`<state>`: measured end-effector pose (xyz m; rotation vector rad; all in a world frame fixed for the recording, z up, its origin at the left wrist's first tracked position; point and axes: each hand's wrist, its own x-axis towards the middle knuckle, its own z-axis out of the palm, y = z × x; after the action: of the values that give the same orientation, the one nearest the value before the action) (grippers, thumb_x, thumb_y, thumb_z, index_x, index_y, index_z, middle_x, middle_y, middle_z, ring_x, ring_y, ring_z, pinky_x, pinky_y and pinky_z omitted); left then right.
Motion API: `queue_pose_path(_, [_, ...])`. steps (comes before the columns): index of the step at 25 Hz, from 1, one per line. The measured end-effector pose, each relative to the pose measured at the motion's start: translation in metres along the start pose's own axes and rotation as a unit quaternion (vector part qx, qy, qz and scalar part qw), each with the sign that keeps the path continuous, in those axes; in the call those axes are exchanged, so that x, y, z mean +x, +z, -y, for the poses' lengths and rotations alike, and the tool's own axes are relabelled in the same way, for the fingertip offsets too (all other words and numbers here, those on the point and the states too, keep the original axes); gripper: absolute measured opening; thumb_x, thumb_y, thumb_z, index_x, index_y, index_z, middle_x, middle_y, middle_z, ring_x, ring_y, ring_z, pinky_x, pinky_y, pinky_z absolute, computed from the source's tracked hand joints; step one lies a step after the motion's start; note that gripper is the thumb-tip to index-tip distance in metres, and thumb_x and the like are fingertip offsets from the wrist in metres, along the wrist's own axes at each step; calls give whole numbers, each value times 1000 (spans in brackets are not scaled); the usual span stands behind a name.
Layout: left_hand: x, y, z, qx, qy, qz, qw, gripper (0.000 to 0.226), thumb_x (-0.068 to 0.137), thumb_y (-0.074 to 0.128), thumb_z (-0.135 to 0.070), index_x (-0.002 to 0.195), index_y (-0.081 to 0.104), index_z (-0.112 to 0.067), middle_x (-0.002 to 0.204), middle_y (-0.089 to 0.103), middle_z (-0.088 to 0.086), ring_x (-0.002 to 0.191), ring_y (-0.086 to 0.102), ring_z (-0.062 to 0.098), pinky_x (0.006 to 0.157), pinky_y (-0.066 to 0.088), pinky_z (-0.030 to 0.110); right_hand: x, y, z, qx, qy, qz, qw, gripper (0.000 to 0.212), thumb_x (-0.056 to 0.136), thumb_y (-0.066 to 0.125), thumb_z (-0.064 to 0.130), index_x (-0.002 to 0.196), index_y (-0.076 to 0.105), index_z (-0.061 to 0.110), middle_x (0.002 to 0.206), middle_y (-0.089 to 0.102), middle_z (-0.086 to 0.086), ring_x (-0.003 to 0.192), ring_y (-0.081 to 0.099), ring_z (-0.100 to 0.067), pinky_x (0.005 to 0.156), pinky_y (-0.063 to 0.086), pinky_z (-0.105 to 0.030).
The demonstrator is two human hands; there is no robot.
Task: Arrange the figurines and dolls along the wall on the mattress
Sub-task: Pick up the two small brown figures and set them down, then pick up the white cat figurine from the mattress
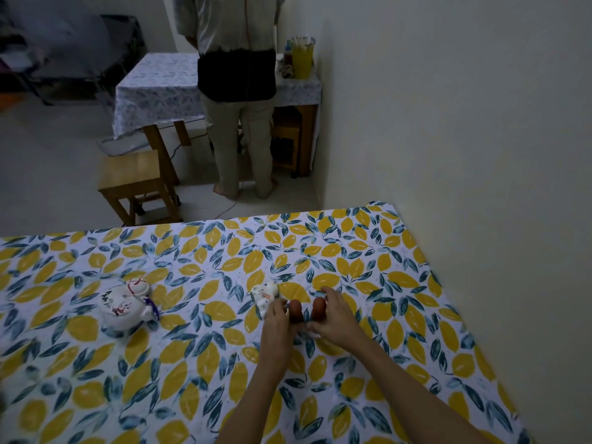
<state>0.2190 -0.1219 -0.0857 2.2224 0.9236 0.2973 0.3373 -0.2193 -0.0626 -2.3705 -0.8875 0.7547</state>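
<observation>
Figurines, two small reddish-brown ones, stand at frame centre: the left hand (276,318) curls loosely round one (295,310), the right hand (333,314) round the other (318,307). Best to grip low and keep them upright on the soft mattress (400,315). Beyond, a white cat figurine (264,296) and round white doll (125,304) lie at mid-left, well apart from the wall (464,155) at right.

Both forearms are bare, with no sleeve in view on either. The left hand (276,318) and the right hand (333,317) wear no gloves. No ring, watch or bracelet shows on them.
</observation>
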Motion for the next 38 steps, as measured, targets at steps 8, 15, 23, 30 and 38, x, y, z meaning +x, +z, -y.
queue_pose_path(8, [-1, -102, 48, 168, 37, -30, 985, 63, 92, 54, -52, 140, 45, -12, 145, 45, 5, 135, 44, 19, 108, 41, 29, 4, -2, 75, -149, -100, -59, 982, 73, 101, 34, 54, 156, 11, 11, 165, 12, -7, 153, 13, -21, 125, 14, -41])
queue_pose_path(15, [47, -200, 132, 271, -36, -2, 962, 70, 98, 40, -53, 151, 28, -8, 162, 22, 9, 152, 18, 24, 124, 21, 42, 49, 72, 144, -285, -49, -27, 957, 54, 108, 30, 25, 151, 18, -5, 161, 15, -27, 151, 12, -40, 124, 20, -47])
queue_pose_path(23, [102, -256, 219, 242, -203, 143, 938, 68, 100, 38, -51, 142, 37, 3, 146, 42, 25, 135, 41, 38, 112, 39, 45, 70, 99, 165, -303, 130, -23, 944, 49, 97, 55, 23, 138, 37, 4, 149, 29, -27, 137, 32, -41, 108, 45, -41])
queue_pose_path(30, [110, -278, 206, 72, -253, 180, 948, 43, 84, 73, -41, 100, 52, -7, 86, 56, 7, 109, 58, 30, 84, 49, 34, 58, 98, 182, -330, 114, -46, 936, 59, 90, 69, 23, 136, 36, 5, 148, 31, -25, 138, 34, -37, 113, 38, -38])
queue_pose_path(38, [45, -241, 165, -215, -158, 59, 962, 25, 82, 79, -25, 99, 72, -7, 92, 71, 11, 83, 67, 26, 68, 56, 31, 36, 91, 175, -318, -18, 12, 948, 29, 90, 55, -7, 116, 50, 6, 112, 57, -17, 107, 53, -33, 81, 47, -38])
